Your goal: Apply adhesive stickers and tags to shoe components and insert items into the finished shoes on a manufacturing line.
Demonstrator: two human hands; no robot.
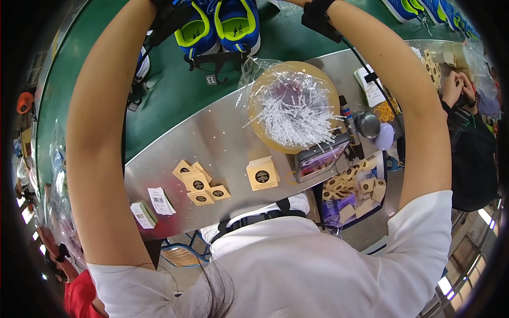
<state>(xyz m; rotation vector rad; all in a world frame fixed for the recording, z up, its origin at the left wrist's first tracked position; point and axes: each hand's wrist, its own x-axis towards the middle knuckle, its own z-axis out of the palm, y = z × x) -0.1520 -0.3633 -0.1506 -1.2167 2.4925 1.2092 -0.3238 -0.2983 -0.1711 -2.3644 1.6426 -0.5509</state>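
Note:
Both my arms stretch away over the bench, black bands at the wrists. My left hand lies beyond the top edge. Of my right hand (295,2) only a sliver shows at that edge, its fingers cut off. Nearest to them is a pair of blue sneakers with lime-green linings, the left shoe (194,33) and right shoe (236,27) side by side. A black plastic shoe hanger (216,62) with a small grey tag sits at their heels. Nearer me, a tan round tray (330,85) bears a clear bag and a heap of white plastic tag loops (295,116).
Tan card tags (198,184), a tag stack (262,174) and white barcode labels (160,201) lie on the metal tabletop (222,132). A box of tags (354,185) stands at right. More sneakers (403,9) line the green bench. A co-worker's hands (457,87) are far right.

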